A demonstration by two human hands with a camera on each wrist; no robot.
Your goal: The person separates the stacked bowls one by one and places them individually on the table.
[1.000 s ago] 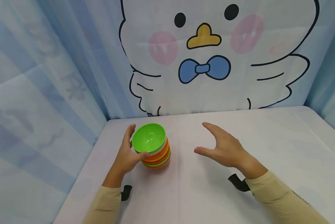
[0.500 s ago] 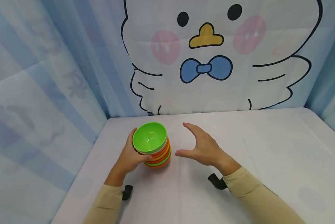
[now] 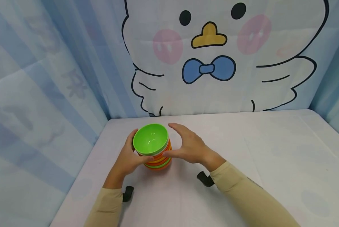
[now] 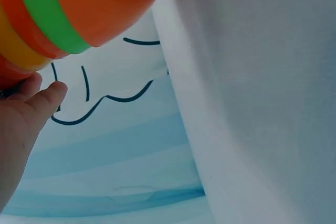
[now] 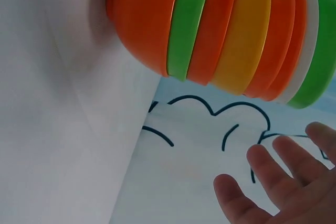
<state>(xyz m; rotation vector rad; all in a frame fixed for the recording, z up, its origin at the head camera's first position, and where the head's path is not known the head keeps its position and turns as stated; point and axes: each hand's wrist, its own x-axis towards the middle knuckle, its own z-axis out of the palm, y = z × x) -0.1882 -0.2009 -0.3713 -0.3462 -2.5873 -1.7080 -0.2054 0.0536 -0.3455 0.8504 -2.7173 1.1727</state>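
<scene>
A stack of nested bowls [image 3: 157, 160] stands on the table, a green bowl [image 3: 151, 139] on top. Below it come white, orange, yellow and green layers, plain in the right wrist view, with an orange bowl [image 5: 144, 19] at the bottom. My left hand [image 3: 129, 157] holds the stack's left side, thumb across the front and fingers round the back. In the left wrist view its fingers [image 4: 44, 97] lie against the stack. My right hand [image 3: 190, 145] is at the stack's right side, fingers spread, thumb tip overlapping the bowls in the head view.
The stack is on a white-covered table [image 3: 257, 151], toward its left back edge. Behind hangs a curtain [image 3: 209, 94] with a cartoon bird print, and another light blue curtain [image 3: 44, 126] runs along the left side. A black strap [image 3: 205, 179] sticks out at the right wrist.
My right hand has moved left across the table to the stack, still spread. My left hand has closed in on the stack's side. The bowls stand in nearly the same spot.
</scene>
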